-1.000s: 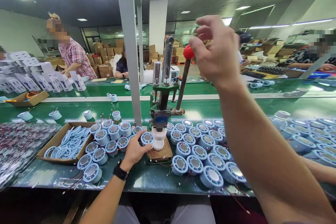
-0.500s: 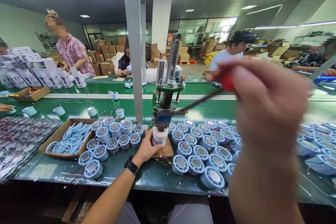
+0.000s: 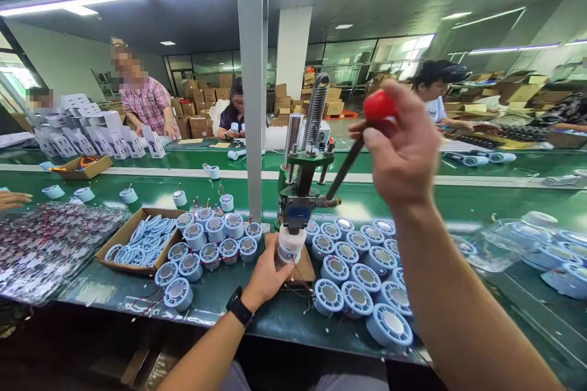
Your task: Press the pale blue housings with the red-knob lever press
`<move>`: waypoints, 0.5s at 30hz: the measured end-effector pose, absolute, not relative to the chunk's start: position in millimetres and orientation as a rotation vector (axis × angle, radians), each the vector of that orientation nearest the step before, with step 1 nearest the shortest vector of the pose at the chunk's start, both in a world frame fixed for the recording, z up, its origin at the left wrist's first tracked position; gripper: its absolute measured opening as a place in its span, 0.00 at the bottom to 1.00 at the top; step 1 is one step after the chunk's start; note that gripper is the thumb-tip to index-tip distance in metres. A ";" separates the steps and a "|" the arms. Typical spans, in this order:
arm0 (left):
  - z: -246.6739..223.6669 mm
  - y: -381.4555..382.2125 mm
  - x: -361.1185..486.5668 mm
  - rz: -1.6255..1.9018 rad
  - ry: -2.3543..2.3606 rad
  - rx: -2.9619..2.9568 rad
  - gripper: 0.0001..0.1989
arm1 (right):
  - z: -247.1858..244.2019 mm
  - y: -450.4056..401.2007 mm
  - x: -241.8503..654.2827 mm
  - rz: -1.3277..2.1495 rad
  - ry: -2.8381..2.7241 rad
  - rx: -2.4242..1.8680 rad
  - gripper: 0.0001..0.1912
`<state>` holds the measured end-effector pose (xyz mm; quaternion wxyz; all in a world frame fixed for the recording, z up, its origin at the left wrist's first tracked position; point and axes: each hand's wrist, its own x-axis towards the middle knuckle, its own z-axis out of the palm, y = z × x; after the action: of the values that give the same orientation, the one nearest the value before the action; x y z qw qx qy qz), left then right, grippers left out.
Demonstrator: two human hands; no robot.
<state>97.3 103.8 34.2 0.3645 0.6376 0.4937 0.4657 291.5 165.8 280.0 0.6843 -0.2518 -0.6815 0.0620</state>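
Red, the ball knob (image 3: 380, 105) tops the dark lever (image 3: 346, 168) of the hand press (image 3: 300, 195). Up and to the right of the press, the right hand's (image 3: 406, 146) grip is closed round the lever's upper end, thumb just below the knob. The left hand's (image 3: 268, 275) grip, at the foot of the press, is spread only as wide as the light-blue round part (image 3: 288, 255) clasped between thumb and fingers. That part sits directly under the press's white block (image 3: 292, 237), which hides its top. On the worktop (image 3: 293, 327), similar parts (image 3: 357, 298) stand right of the press; more parts (image 3: 215, 229) stand left of it.
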 end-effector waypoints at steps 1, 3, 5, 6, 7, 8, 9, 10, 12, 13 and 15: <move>36.7 93.8 90.0 1.212 1.307 1.646 0.38 | 285.4 180.7 285.0 0.204 -1.540 -0.539 0.29; 44.8 74.3 61.8 1.250 1.420 1.689 0.37 | 265.0 188.6 270.0 0.263 -1.506 -0.523 0.31; 58.9 59.7 14.2 1.251 1.690 1.817 0.31 | 210.9 172.6 254.5 0.270 -1.386 -0.534 0.32; 67.9 55.2 -16.0 1.226 1.872 1.886 0.28 | 176.8 159.9 247.3 0.274 -1.311 -0.565 0.32; 77.7 52.8 -49.1 1.155 2.105 1.941 0.24 | 142.0 146.8 240.7 0.276 -1.251 -0.623 0.34; 87.2 52.6 -83.6 1.120 2.258 1.917 0.21 | 109.0 134.8 234.4 0.296 -1.234 -0.721 0.37; 95.7 54.5 -117.6 1.100 2.361 1.868 0.20 | 80.1 125.3 228.4 0.356 -1.249 -0.844 0.41; 102.3 58.3 -149.4 1.061 2.449 1.822 0.18 | 57.0 119.0 222.6 0.444 -1.283 -0.969 0.45; 109.0 69.9 -200.8 0.941 2.552 1.773 0.15 | 29.7 116.0 211.1 0.659 -1.330 -1.180 0.51; 109.2 76.6 -218.8 0.872 2.573 1.773 0.14 | 24.7 118.0 205.7 0.733 -1.324 -1.242 0.52; 106.1 88.6 -239.8 0.750 2.581 1.800 0.15 | 26.0 122.9 196.4 0.761 -1.285 -1.291 0.53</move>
<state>-239.8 88.6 106.1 -0.0466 0.5559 0.7970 0.2315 196.4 122.9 26.0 0.5513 -0.5455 -0.5432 0.3216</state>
